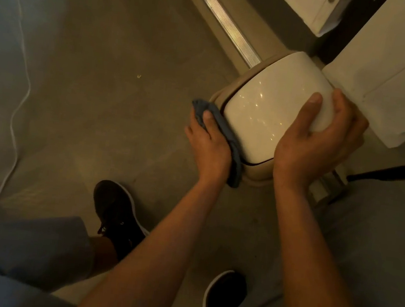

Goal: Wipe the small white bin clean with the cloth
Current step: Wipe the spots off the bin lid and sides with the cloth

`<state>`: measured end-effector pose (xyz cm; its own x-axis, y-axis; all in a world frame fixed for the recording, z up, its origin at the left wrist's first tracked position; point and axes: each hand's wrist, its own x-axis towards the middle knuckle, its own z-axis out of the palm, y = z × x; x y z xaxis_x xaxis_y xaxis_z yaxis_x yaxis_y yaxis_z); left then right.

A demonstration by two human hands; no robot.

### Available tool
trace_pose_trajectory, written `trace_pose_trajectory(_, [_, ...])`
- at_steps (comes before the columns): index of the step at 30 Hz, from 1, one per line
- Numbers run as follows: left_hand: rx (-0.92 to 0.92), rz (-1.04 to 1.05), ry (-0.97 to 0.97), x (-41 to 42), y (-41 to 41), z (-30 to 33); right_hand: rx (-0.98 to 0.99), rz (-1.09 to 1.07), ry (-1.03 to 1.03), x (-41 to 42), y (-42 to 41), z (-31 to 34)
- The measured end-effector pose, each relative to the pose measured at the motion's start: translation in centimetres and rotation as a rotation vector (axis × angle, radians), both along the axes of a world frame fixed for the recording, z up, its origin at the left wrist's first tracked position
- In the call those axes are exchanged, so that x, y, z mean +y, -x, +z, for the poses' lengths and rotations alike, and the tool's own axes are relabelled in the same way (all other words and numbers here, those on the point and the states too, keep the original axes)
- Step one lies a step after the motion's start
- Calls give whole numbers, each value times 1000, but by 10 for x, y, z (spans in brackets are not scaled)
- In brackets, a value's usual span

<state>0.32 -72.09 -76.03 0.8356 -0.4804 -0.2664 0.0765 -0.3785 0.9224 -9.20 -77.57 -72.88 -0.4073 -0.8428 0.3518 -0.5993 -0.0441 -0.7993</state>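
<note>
The small white bin [270,110] is tipped on its side above the floor, its beige lid end [232,85] pointing left. My right hand [317,142] grips the bin's rounded base end, thumb across the glossy side. My left hand [207,143] presses a blue cloth [226,136] against the lid rim at the bin's lower left. Part of the cloth hangs below my palm.
White cabinet panels [396,82] stand close behind the bin at the right. A metal floor strip [225,21] runs diagonally at the top. A white cable [18,105] trails along the left. My two dark shoes [117,214] are on the grey floor below.
</note>
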Motion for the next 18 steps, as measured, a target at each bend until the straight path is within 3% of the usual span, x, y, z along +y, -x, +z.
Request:
trace_pose_trajectory(3, [-36,-15,10,-10,-15,1,0,-2,8,-1,0,-1])
trace_pose_trajectory(11, [56,-57,23,48,60,-1,-12,15,-2,0,1,1])
trace_pose_trajectory(18, [28,-7,27,-10,-11,-2,-6,-13,-27,1,-6,2])
